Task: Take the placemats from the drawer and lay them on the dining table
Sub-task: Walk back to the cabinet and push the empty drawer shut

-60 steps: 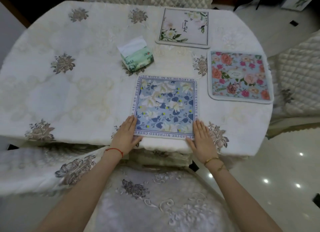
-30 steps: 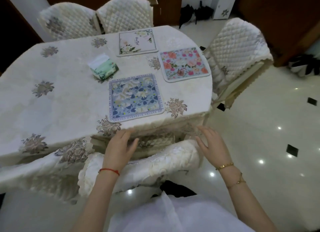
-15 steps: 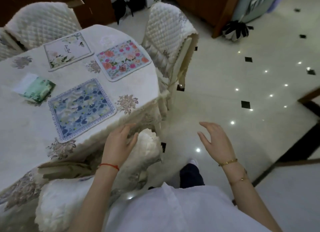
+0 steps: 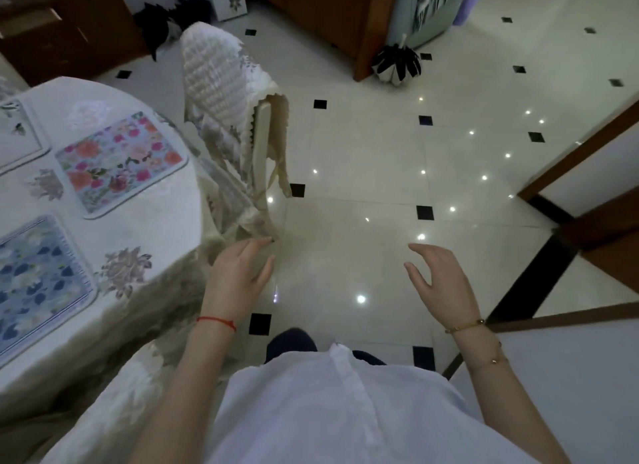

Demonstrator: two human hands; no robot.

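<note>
Three placemats lie flat on the dining table at the left edge of the view: a blue floral placemat nearest me, a pink rose placemat behind it, and a white floral placemat cut off at the far left. My left hand hovers beside the table's hanging cloth, fingers apart, holding nothing. My right hand is over the tiled floor, open and empty. No drawer shows in this view.
A quilted white chair stands against the table's right side. Another covered chair is at my lower left. Glossy tiled floor spreads ahead. Wooden cabinets, a folded umbrella and wooden door frames line the back and right.
The view has swung right, away from the table toward the floor. Both hands left the blue placemat on the table and now hang empty in the air.
</note>
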